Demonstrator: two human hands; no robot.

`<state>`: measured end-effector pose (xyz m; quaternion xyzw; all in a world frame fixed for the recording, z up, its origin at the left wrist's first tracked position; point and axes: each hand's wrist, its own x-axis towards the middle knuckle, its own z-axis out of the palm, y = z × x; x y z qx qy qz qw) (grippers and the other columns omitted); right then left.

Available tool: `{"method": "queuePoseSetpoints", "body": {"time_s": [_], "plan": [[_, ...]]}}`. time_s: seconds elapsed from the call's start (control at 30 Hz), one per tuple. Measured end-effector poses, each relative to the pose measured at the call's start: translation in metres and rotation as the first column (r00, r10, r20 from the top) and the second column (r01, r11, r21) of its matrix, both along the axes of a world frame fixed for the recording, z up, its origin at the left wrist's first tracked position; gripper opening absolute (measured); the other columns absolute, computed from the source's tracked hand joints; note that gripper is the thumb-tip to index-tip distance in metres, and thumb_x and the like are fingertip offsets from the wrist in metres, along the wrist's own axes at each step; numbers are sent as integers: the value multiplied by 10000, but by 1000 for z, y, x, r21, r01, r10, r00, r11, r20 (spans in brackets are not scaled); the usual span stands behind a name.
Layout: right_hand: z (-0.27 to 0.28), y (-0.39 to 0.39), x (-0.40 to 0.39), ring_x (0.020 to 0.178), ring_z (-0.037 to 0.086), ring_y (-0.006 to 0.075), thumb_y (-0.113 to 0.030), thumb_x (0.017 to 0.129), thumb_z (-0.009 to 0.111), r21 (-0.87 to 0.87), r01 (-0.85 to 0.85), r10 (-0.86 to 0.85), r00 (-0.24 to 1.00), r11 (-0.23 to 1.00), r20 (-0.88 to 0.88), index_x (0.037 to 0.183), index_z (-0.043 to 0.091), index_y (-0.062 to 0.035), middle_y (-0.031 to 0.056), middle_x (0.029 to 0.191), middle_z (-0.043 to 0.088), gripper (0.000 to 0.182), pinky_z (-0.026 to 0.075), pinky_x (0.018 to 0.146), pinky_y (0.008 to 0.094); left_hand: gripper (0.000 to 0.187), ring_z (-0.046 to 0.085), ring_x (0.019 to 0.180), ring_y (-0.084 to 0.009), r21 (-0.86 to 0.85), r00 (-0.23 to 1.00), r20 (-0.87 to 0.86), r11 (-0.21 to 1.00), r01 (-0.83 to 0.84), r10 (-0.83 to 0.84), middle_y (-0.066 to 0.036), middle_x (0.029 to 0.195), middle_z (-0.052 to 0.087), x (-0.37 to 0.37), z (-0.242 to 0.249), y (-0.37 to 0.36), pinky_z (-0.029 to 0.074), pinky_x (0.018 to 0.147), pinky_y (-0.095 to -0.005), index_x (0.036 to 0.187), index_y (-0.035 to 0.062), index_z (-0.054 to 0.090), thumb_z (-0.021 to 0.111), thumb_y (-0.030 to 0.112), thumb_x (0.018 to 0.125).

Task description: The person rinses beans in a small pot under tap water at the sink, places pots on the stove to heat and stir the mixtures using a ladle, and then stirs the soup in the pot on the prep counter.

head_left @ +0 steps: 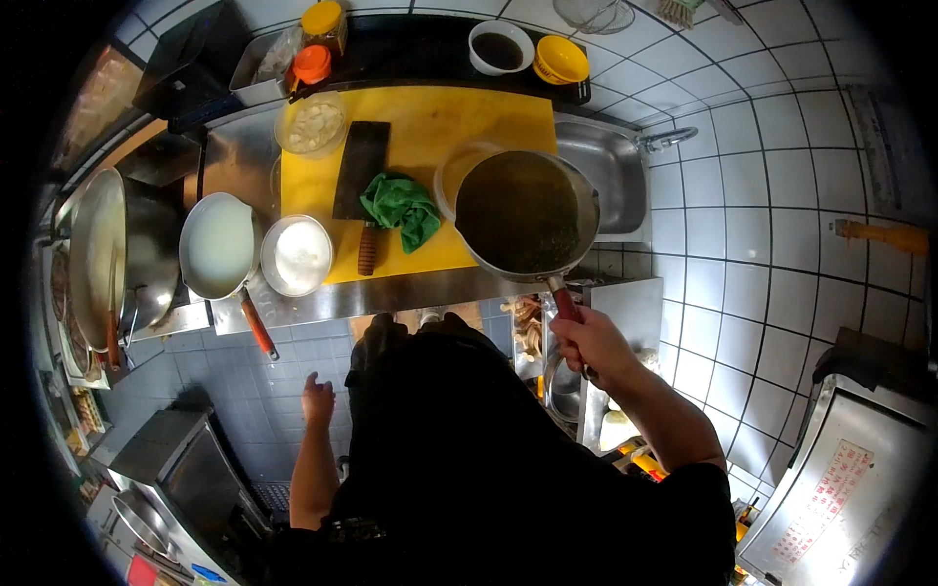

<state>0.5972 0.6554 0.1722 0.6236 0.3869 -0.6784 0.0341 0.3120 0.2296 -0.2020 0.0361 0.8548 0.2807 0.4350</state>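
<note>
My right hand (pixel 594 344) is wrapped round the red-brown handle of a saucepan (pixel 528 210). Dark greenish-brown liquid fills much of the pan, which is held over the right end of the yellow cutting board (pixel 489 112). A pale round bowl (pixel 449 176) shows partly behind the pan. My left hand (pixel 318 398) hangs low over the floor, away from the counter, its fingers loosely apart with nothing in them. On the board lie a cleaver (pixel 362 166) and a crumpled green cloth (pixel 403 207), which touches the cleaver.
Left of the board stand a saucepan of whitish liquid (pixel 220 249), a bowl of white powder (pixel 301 254) and a large pot (pixel 137 254). A tub of pale pieces (pixel 315 125) sits at the board's back-left corner. The sink (pixel 616 186) and its tap (pixel 669 140) are to the right.
</note>
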Motion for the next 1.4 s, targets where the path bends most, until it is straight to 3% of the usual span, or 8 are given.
{"method": "queuePoseSetpoints", "body": {"time_s": [0.03,0.13,0.73,0.83,1.03,1.4], "plan": [[0,0,0,435,403,72,-215,936,588,12,-7,7,1000,1000,1,797,504,-63,-25,573,457,221,340,405,235,481,621,539,-192,-1,1000,5,1000,-2,2,-117,687,655,1,-2,-1,516,510,-352,1305,31,494,576,138,842],[2,2,0,466,410,57,-131,922,589,-28,9,-9,1000,1000,-4,892,470,-59,-10,660,453,143,355,396,216,470,631,547,-195,-3,1000,1,1000,6,-6,-124,693,664,1,-11,-6,517,510,-353,1294,29,500,577,145,845],[1,0,2,447,399,58,-128,926,580,-48,52,-55,997,997,-61,878,475,-57,-14,650,450,136,339,392,219,505,653,595,-205,17,999,39,999,-29,29,-155,789,679,0,-8,-5,539,516,-355,1318,7,477,600,121,842],[4,-1,-3,431,404,51,-130,903,590,-34,120,-122,990,992,-74,802,514,-44,-18,603,461,153,332,369,208,500,656,607,-210,1,999,39,1000,-13,13,-160,801,677,0,-6,-2,542,519,-360,1313,8,478,595,117,839],[8,2,-6,485,403,55,-122,929,578,-75,117,-122,990,990,-67,886,484,-62,-8,673,447,120,325,396,211,474,661,616,-216,-8,1000,24,1000,-3,4,-163,812,680,2,-5,-1,546,532,-363,1292,10,491,590,115,840],[15,5,-11,467,416,49,-115,908,602,-97,163,-171,981,982,-88,867,493,-46,-25,650,444,135,319,385,210,471,663,593,-219,28,999,31,999,-18,17,-149,774,683,4,-19,-8,549,534,-355,1290,8,493,595,103,839]]}}
